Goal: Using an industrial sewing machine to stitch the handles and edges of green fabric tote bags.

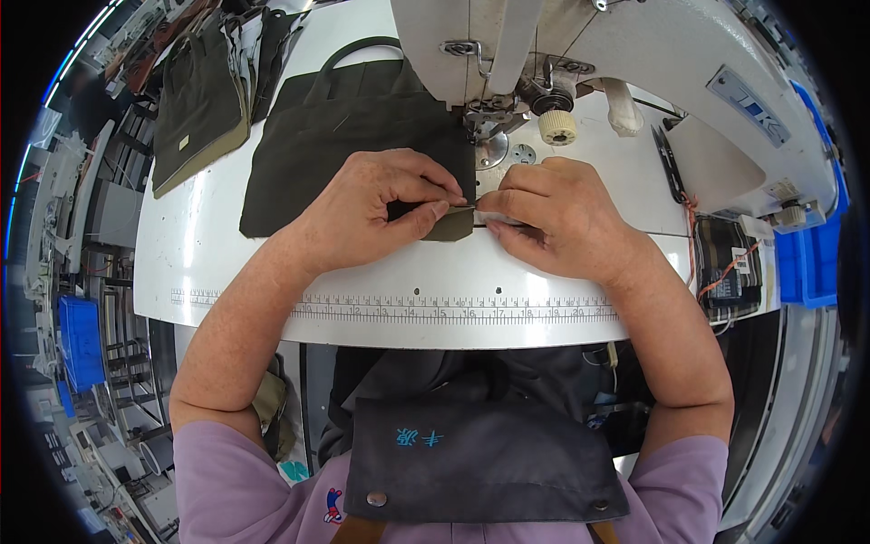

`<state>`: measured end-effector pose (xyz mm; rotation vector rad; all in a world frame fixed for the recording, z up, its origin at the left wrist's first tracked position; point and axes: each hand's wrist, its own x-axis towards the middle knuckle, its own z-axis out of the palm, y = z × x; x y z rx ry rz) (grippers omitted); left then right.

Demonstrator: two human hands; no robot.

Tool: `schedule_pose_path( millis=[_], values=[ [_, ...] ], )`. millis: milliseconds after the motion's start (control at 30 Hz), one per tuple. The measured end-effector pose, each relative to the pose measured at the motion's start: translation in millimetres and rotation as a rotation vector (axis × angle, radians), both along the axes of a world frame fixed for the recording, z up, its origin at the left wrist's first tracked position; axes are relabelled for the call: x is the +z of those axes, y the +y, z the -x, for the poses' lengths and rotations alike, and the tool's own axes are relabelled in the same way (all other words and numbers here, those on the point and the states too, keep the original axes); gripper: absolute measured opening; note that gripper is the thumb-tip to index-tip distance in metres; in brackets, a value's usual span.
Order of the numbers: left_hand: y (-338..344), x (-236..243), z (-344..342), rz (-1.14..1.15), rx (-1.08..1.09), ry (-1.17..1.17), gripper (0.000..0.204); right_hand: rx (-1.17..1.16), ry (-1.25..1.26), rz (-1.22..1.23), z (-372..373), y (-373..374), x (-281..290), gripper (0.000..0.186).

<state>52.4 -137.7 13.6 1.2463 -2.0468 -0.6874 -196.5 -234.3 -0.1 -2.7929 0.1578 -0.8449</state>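
A dark olive fabric bag (299,163) with a loop handle lies flat on the white sewing table, its right edge beside the presser foot (490,150) of a sewing machine (625,41). Thumb and fingers of my left hand (381,199) pinch the bag's near right edge, where a lighter strip of the fabric shows. My right hand (562,218) is closed too, its fingertips meeting the left ones at that same edge. Whether a thread or only cloth lies between the right fingertips is too small to tell.
Several similar olive bags (204,104) are piled at the back left. Black thread snips (669,163) and a dark checked pouch (732,263) lie at the right, by the machine's base. A printed ruler strip (408,309) runs along the near table edge. Blue bins (82,340) stand beyond.
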Motion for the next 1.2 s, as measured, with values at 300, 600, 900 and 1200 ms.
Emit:
schedule_pose_path(
  millis=[300, 600, 900, 1200],
  values=[
    [1.2, 1.2, 4.3, 0.05, 0.008, -0.016, 0.024, 0.016, -0.008, -0.023, -1.2, 0.6, 0.9, 0.021],
    [-0.8, -2.2, 3.2, 0.043, -0.001, 0.032, 0.029, 0.017, -0.006, -0.038, 0.0, 2.1, 1.5, 0.022],
    [1.3, -3.8, 5.5, 0.037, 0.025, 0.058, 0.023, 0.031, 0.005, -0.04, -0.7, 2.8, 2.8, 0.022],
    [8.4, -2.9, 9.8, 0.125, 0.036, -0.076, 0.034, 0.036, 0.1, 0.03, 0.9, 8.0, 1.6, 0.022]
  ],
)
